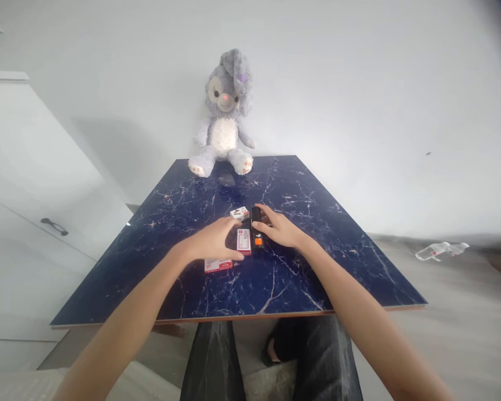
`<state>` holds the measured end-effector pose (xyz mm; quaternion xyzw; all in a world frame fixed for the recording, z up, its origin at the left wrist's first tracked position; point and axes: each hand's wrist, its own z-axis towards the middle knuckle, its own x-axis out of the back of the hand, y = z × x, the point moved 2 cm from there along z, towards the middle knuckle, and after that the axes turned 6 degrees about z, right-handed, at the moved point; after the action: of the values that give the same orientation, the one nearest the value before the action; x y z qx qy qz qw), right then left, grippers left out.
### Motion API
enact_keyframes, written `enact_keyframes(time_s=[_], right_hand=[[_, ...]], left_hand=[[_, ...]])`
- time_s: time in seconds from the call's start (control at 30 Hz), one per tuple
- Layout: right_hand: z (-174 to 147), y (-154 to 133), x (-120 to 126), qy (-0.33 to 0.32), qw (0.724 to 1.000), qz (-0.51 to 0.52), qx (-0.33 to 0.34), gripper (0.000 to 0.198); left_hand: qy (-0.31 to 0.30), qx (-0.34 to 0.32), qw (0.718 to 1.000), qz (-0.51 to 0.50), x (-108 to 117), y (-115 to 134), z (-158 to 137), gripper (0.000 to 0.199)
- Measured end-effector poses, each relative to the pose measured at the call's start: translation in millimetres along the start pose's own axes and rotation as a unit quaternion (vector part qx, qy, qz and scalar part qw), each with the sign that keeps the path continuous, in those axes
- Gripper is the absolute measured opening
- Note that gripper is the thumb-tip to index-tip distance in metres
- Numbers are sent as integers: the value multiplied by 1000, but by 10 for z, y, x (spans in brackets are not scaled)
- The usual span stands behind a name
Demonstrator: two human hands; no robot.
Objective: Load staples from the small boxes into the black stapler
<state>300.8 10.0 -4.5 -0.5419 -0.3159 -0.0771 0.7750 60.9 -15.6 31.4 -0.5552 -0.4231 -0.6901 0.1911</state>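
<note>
My left hand (215, 239) curves round a small red-and-white box (244, 243), its thumb and fingers apart. The thumb tip is at the box's near edge, and I cannot tell whether it presses on it. Partly under this hand lies a second red-and-white box (217, 266). My right hand (279, 227) has its thumb and fingers on a long black stapler (256, 240) with an orange patch, just right of the first box. Beyond the hands is a small white box (239, 213) with a dark picture on top.
A grey plush rabbit (224, 133) sits at the far edge of the dark blue marbled table (313, 267), against the wall. To the left stands a white cabinet (33, 184) with a dark handle. A clear plastic item (441, 250) lies on the floor at the right.
</note>
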Motion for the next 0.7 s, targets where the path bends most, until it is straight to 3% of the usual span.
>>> enact_keyframes(time_s=[0.1, 0.2, 0.27, 0.37, 0.53, 0.6, 0.7], right_hand=[[1, -9, 6, 0, 1000, -5, -2, 65], [1, -17, 12, -6, 1000, -11, 2, 66], [2, -16, 13, -7, 1000, -12, 2, 66], [6, -11, 6, -6, 1000, -10, 0, 65], [5, -31, -1, -6, 1000, -21, 0, 64], [-2, -46, 5, -7, 1000, -23, 0, 64], [-13, -64, 18, -7, 1000, -24, 1, 64]], left_hand=[[-84, 23, 996, -21, 118, -140, -99, 78], [-180, 31, 983, 6, 120, -190, -160, 54], [-199, 27, 979, 14, 108, -176, -166, 42], [-144, 33, 989, -18, 136, -128, -127, 36], [65, 41, 995, -70, 97, 26, 20, 36], [87, 17, 994, -69, 1, 97, 72, 41], [67, -33, 996, -58, -102, 128, 94, 55]])
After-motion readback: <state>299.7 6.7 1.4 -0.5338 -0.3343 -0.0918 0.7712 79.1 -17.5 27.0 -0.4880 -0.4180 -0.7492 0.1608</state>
